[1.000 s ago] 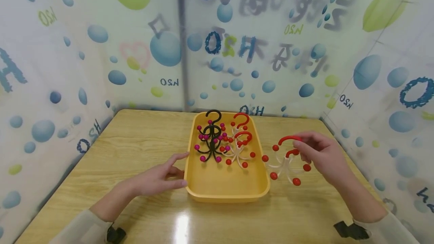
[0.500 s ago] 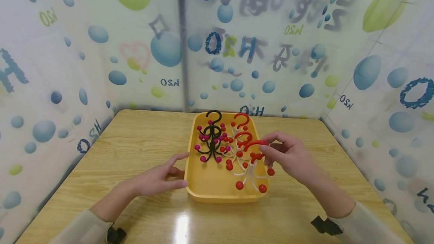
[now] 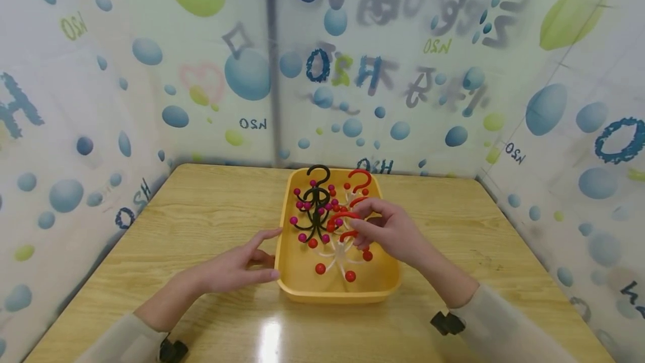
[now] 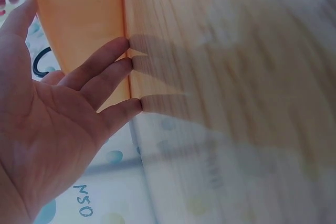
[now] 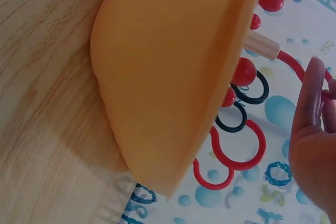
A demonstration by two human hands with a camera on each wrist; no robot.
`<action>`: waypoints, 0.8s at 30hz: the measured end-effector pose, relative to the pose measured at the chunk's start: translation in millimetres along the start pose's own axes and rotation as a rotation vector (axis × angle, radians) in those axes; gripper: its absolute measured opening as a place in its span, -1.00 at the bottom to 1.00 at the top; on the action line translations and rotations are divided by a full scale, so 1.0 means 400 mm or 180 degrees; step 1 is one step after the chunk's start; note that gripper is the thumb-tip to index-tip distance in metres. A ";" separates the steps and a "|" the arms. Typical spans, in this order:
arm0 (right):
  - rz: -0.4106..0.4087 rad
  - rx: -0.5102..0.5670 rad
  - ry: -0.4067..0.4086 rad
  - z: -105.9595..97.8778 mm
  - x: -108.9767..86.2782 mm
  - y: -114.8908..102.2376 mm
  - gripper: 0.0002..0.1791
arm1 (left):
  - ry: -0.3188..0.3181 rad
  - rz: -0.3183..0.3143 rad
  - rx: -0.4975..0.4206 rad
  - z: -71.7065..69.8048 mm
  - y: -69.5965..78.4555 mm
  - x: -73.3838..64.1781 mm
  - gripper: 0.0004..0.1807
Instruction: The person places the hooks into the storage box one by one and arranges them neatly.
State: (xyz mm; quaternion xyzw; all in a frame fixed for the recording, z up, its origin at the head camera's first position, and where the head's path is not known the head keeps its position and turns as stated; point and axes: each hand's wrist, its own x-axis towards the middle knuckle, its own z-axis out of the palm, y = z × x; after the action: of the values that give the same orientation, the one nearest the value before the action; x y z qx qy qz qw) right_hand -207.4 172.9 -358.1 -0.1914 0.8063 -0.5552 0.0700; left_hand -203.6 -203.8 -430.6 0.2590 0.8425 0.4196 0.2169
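My right hand (image 3: 390,234) pinches the red hook of a hook hanger (image 3: 340,251) with white curved arms tipped in red balls. This hanger is over the near half of a yellow plastic tray (image 3: 339,297); in the right wrist view its pale stem (image 5: 262,44) shows above the tray rim. My left hand (image 3: 234,265) lies against the tray's left side, fingers spread. In the left wrist view its fingertips touch the low part of the tray wall (image 4: 84,14). Just beyond my right hand, another red-hooked hanger is partly covered by it.
Black hangers (image 3: 316,218) with magenta balls stand in the tray's far left part. At its far right is a red-hooked white hanger (image 3: 361,179). The tray rests on a wooden table (image 3: 221,200), with a patterned wall covering (image 3: 211,144) behind and at both sides.
My right hand has carried the red-hooked hanger leftward from beside the tray's right edge to over its near half. My left hand has stayed at the tray's left side.
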 end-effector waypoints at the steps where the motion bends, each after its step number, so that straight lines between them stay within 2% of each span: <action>1: -0.0009 0.0012 -0.0008 0.002 0.003 0.004 -0.76 | -0.0001 0.0000 -0.0003 0.001 -0.001 0.000 -0.03; 6: 0.0000 -0.0010 -0.0085 0.006 0.018 0.022 -0.76 | 0.0010 0.0002 0.0010 0.002 -0.002 0.001 -0.04; 16: 0.0275 -0.0132 -0.0365 0.003 0.032 0.047 -0.75 | 0.0046 -0.0081 0.0070 0.003 0.003 -0.001 -0.04; 24: 0.0442 -0.0154 -0.0328 -0.006 0.040 0.056 -0.75 | 0.0063 -0.0072 0.0086 0.005 0.000 0.002 -0.04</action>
State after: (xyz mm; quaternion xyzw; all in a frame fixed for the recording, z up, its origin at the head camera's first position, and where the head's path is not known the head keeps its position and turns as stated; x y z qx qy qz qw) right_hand -228.1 175.5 -376.2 -0.1649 0.8261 -0.5189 0.1451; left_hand -203.0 -202.2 -431.6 0.2481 0.8531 0.4083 0.2098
